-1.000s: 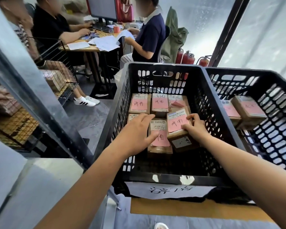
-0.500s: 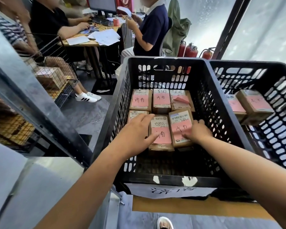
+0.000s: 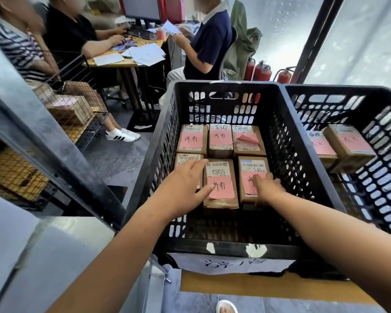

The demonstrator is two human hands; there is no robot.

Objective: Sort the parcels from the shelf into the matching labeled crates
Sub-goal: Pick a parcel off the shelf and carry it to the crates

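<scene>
A black slotted crate [image 3: 300, 159] with a handwritten paper label [image 3: 230, 264] on its front holds several brown parcels with pink notes, in two rows. My left hand [image 3: 185, 184] lies flat with straight fingers over the front left parcel [image 3: 187, 157], its thumb touching the front middle parcel [image 3: 220, 184]. My right hand [image 3: 265, 188] rests on the front right parcel [image 3: 253, 168], fingers curled over its near right edge. That parcel lies flat beside the middle one.
A second black crate [image 3: 370, 177] to the right holds two more pink-noted parcels [image 3: 348, 143]. A metal shelf frame [image 3: 45, 132] runs across the left, with a wire basket of parcels [image 3: 72, 109] behind it. People sit at a desk [image 3: 127, 59] beyond. Fire extinguishers [image 3: 261, 72] stand at the back.
The front right parcel, tilted up in my right hand a second ago, now lies flat in the crate's front row. My left hand has stayed on the left parcels.
</scene>
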